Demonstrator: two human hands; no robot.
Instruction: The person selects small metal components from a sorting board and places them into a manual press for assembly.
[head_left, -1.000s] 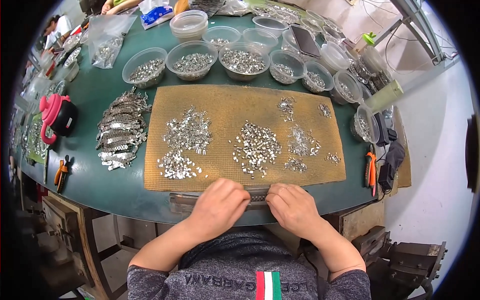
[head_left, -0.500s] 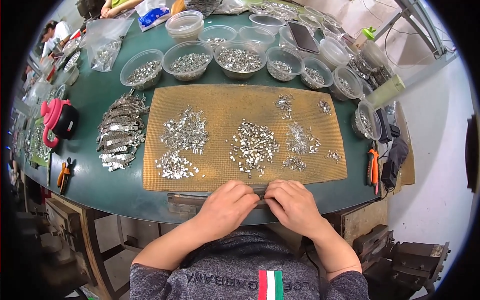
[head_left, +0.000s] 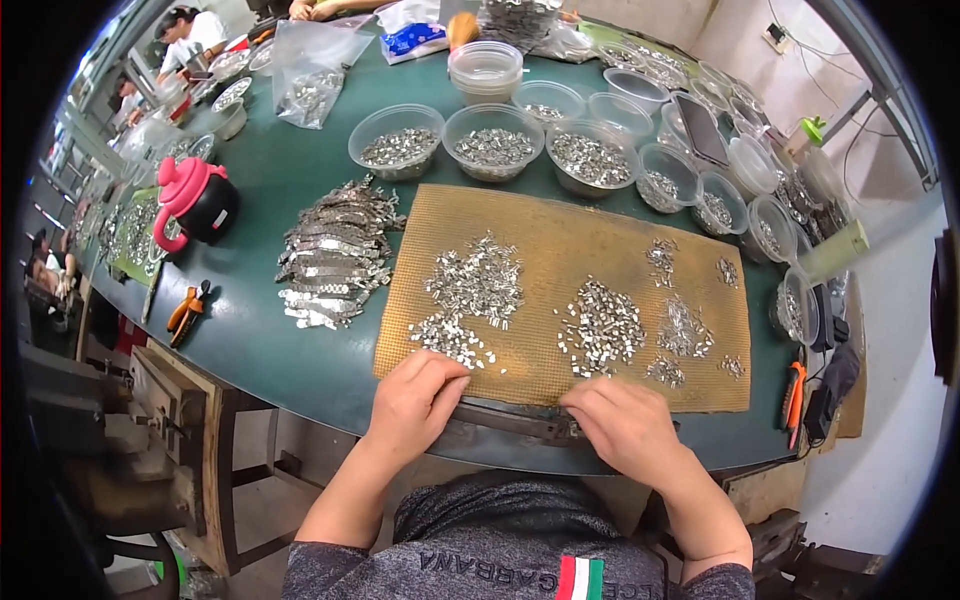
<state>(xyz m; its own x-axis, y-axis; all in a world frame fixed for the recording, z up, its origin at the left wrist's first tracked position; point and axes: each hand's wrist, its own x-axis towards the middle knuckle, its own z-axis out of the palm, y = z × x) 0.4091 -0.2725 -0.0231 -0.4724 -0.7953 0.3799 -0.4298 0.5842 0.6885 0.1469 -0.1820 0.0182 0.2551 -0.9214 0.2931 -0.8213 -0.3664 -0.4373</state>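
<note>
My left hand (head_left: 415, 400) is at the near left edge of the tan textured mat (head_left: 540, 225). Its thumb and fingertips come together beside a pile of small shiny metal pieces (head_left: 445, 335); whatever they pinch is too small to make out. My right hand (head_left: 630, 425) rests at the mat's front edge, fingers closed over a long dark metal bar (head_left: 510, 418) that lies along the table edge. Anything between those fingertips is hidden. Further piles of metal pieces (head_left: 604, 325) and thin metal bits (head_left: 475, 275) are spread on the mat.
Left of the mat lies a stack of linked metal strips (head_left: 335, 255). Beyond it are orange-handled pliers (head_left: 187, 312) and a pink-and-black jug (head_left: 192, 200). Plastic bowls of metal pieces (head_left: 493, 145) line the far side, with a phone (head_left: 700, 128) on them. More orange-handled pliers (head_left: 795, 395) lie right.
My hands were together at the bar and are now apart. The left has moved left to the small metal pile; the right stays at the bar. The whole view has shifted and tilted.
</note>
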